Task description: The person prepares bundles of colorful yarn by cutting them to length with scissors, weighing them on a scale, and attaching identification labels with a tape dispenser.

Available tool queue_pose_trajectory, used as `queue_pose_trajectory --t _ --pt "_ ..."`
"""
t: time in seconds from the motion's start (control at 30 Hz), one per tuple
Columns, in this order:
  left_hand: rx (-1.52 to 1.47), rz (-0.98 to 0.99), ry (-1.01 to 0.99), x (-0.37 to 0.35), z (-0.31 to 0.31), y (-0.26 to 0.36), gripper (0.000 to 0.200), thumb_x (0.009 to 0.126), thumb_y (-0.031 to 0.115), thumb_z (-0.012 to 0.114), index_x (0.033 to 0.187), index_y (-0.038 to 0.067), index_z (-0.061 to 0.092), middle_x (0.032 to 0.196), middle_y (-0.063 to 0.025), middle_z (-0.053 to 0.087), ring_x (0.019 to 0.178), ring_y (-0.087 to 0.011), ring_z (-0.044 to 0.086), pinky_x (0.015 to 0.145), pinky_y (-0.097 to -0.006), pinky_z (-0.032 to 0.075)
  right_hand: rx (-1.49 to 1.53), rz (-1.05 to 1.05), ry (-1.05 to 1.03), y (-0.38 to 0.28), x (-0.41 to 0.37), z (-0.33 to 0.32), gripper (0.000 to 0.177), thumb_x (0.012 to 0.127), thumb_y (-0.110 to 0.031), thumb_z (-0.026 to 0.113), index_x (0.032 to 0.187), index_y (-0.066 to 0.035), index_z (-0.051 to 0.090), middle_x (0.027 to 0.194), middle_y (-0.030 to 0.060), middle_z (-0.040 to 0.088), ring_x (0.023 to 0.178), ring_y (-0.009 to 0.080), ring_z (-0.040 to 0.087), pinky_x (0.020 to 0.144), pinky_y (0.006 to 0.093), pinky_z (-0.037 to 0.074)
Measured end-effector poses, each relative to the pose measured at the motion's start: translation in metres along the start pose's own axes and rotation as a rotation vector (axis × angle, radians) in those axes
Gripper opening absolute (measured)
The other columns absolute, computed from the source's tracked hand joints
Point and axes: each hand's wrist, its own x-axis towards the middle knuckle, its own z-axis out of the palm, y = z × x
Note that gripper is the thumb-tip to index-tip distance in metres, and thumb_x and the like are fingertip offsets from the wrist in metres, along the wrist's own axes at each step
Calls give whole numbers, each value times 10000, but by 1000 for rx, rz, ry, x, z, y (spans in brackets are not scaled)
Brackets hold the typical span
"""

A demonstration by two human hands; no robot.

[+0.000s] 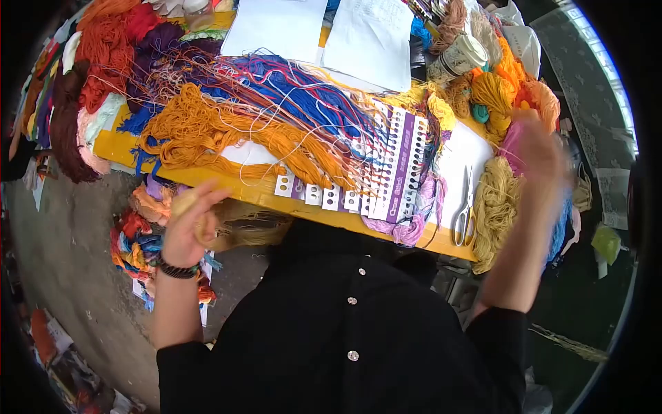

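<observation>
Left hand (185, 231) gripping tan yarn (248, 229) below table edge (234, 190), right hand (541, 148) blurred, grip unclear, near scissors (465, 207)

worktop (117, 148): bright yellow, as I see it from here.
big skein (207, 131): orange-gold throughout.
loose threads (303, 90): mostly royal blue, with red, pink and white strands running through.
thread cards (393, 165): white and purple strips, each with a row of dark holes.
tan yarn (241, 228): pale straw-gold, the one in the left hand (186, 231).
wristband (178, 270): black, I'd say.
shirt (352, 324): plain black, small white buttons.
scissors (465, 207): silvery.
paper sheets (276, 27): white.
side skein (496, 207): mustard.
edge yarn (65, 131): dark maroon.
</observation>
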Motion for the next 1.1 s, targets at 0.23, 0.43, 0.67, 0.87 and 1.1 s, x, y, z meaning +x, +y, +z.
queue_pose_trajectory --t 0.23,0.43,0.67,0.87,1.1 --pt "269 -186 -2 42 54 -15 371 930 293 487 1211 56 539 1121 -78 634 684 -71 554 502 -181 365 134 244 -883 20 -68 235 225 893 -188 544 865 -3 669 675 60 639 553 123 602 546 259 485" --pt "310 -154 83 53 70 -31 266 905 259 532 1103 83 556 998 -33 643 750 -85 586 584 -206 422 236 468 -929 22 -60 249 240 878 -184 531 806 12 649 656 72 645 520 135 610 509 267 485" --pt "309 -23 82 68 75 -46 200 841 73 592 1029 45 531 867 -14 598 685 -84 569 559 -210 465 226 485 -921 22 -56 250 248 840 -177 520 795 32 646 664 109 653 523 177 632 517 291 522" --pt "269 -5 92 74 73 -54 209 813 10 602 1005 27 521 819 -27 588 641 -92 560 531 -222 483 231 502 -944 21 -53 253 248 858 -200 530 759 3 633 621 63 628 500 140 598 491 266 471" --pt "472 1 63 76 76 -46 187 798 -1 619 963 17 535 764 -34 614 640 -95 584 539 -236 478 20 251 -878 20 -60 253 292 885 -290 531 846 -15 620 706 100 650 650 175 644 610 303 504"
